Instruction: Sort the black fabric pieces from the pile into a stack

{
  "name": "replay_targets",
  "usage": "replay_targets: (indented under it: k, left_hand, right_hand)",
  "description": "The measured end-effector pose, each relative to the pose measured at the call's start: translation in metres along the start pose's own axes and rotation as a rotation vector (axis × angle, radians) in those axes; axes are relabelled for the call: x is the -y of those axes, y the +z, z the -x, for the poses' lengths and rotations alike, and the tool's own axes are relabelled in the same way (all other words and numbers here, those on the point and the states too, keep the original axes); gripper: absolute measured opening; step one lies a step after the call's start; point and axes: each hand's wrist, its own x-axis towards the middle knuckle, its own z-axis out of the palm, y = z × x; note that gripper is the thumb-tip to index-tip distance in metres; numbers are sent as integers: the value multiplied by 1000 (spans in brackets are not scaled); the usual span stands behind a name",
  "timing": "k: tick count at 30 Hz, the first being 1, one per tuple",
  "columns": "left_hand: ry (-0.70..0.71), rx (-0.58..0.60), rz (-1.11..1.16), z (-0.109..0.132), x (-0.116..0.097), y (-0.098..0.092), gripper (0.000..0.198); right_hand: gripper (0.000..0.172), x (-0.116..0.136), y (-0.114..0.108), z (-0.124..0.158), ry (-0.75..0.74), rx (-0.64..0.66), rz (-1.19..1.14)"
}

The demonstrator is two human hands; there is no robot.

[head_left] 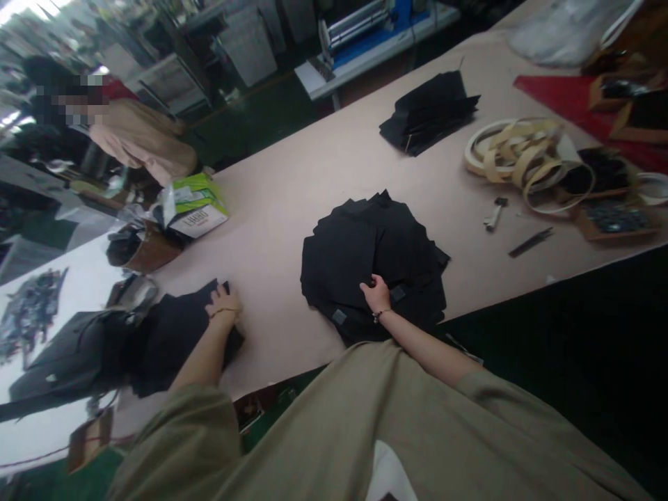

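My left hand (223, 300) lies with its fingers spread on the right edge of a stack of black pieces (175, 334), which look like cut fabric. Near the table's front edge, my right hand (376, 296) is closed in a pinch at the edge of a black fabric piece (344, 257). That piece tops a wide, fanned pile of similar black pieces (407, 243). Small grey patches (339, 317) show on some of them. What exactly sits between the right fingertips is partly hidden.
More black pieces (431, 111) lie farther back on the pale table (282, 202). Coiled tan strips (522, 156), a small metal tool (495, 214) and parts boxes (616, 219) are at right. A green-white box (198, 205) stands left; beyond it is a person (146, 139).
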Motion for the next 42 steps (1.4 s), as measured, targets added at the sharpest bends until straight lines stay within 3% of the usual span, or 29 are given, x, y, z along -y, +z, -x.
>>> replay_targets:
  k: [3,6,8,10,14,16,19,21,23,26,28,31,34,37,39,42]
  left_hand:
    - [275,136,118,11,-49,49,39]
    - [552,294,402,33,-99,106,43]
    - [532,322,497,42,-120,132,37]
    - [426,293,474,42,-129,140,32]
    - [350,80,398,32,-122,123,57]
    - [459,-5,318,33,-120,114,61]
    - [722,88,212,42,-129,116,43]
    - [806,183,239,49,-138,126,33]
    - [790,247,359,54,-146,137,28]
    - [614,271,464,53,-149,146,26]
    - [496,244,440,44,-143,140,23]
    - [390,146,402,19,-124,106,26]
    - [298,-107,283,-12,-104,52,37]
    - [387,-296,90,-31,-101,9,45]
    - [529,-242,-46,-29,-114,4,45]
    - [698,32,-204,-6,-142,37,36]
  right_hand:
    - [40,4,0,5,0,27,16]
    - [35,12,4,12,-228,181,40]
    - [31,16,6,15,-350,324,23]
    - [32,16,4,14,-369,327,3]
    - [47,7,-7,1,-101,-59,79]
    - [45,2,-11,-6,56,-100,109]
    - [28,2,-11,-8,141,-90,114]
    - [17,7,-8,-5,86,-135,133]
    - [10,13,-6,1,-49,-125,155]
    - [12,20,-2,7,-255,95,97]
    - [18,18,-1,9,-314,204,29]
    - [28,10,-3,8,-218,120,12]
    - [33,3,-6,6,-86,93,35]
    - [35,2,-4,3,-4,91,62]
    - [36,3,-1,-1,78,64,76]
    - [35,5,2,-8,189,74,59]
